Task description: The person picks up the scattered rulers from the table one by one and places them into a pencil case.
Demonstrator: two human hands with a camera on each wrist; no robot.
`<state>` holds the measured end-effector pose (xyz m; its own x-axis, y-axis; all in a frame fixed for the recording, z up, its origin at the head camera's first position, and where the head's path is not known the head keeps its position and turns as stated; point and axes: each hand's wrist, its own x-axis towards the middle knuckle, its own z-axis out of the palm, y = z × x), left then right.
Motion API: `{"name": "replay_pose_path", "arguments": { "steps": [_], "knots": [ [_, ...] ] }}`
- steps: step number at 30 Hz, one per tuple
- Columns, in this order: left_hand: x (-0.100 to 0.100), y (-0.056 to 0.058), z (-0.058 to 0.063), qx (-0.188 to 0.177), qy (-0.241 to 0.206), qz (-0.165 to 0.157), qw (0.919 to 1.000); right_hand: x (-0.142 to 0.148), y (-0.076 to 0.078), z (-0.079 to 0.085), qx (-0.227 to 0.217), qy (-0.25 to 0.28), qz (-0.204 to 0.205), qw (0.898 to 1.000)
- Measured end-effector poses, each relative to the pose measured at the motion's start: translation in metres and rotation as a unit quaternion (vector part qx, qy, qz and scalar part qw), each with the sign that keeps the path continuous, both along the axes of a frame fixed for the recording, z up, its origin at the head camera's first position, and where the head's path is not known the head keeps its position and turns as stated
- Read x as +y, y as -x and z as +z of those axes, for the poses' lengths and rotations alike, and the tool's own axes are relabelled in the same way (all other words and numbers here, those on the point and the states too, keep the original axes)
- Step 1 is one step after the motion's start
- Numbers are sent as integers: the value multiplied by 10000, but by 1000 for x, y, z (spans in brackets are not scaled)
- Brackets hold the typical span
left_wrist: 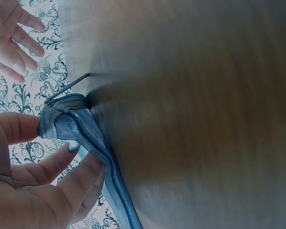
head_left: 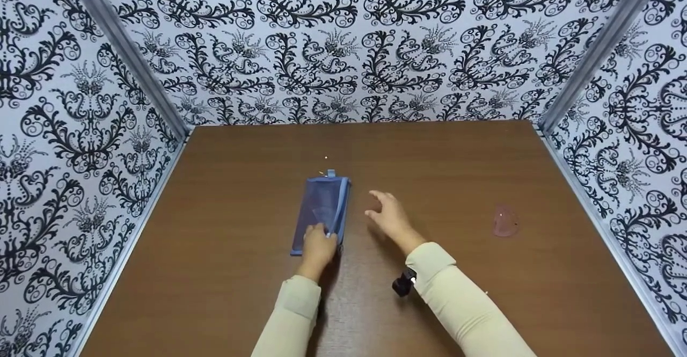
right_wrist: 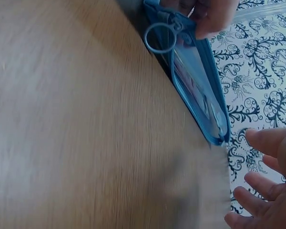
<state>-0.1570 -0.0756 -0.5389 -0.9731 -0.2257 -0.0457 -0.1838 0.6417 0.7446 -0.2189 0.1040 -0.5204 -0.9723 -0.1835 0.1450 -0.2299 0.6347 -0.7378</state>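
A blue zip pouch (head_left: 316, 201) with a see-through mesh front lies on the brown table. My left hand (head_left: 318, 247) grips its near end, thumb and fingers pinching the blue zipper edge (left_wrist: 71, 117). In the right wrist view the zipper is undone and the mouth gapes, with a round ring pull (right_wrist: 160, 37) hanging near the left fingers. Something clear and shiny shows inside the pouch. To the right of the pouch hovers my right hand (head_left: 392, 218), fingers spread and holding nothing.
A pinkish, see-through half-round piece (head_left: 505, 221) lies on the table (head_left: 429, 158) to the right. Walls with black-and-white scrollwork enclose the table at the back and both sides. A small black device (head_left: 402, 283) hangs at the right cuff.
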Motion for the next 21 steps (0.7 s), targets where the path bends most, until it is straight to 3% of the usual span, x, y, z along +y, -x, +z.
{"name": "replay_pose_path", "arguments": {
  "steps": [21],
  "knots": [
    [-2, -1, 2, -8, -82, -77, 9999, 37, 1, 9, 156, -1042, -144, 9943]
  ]
}}
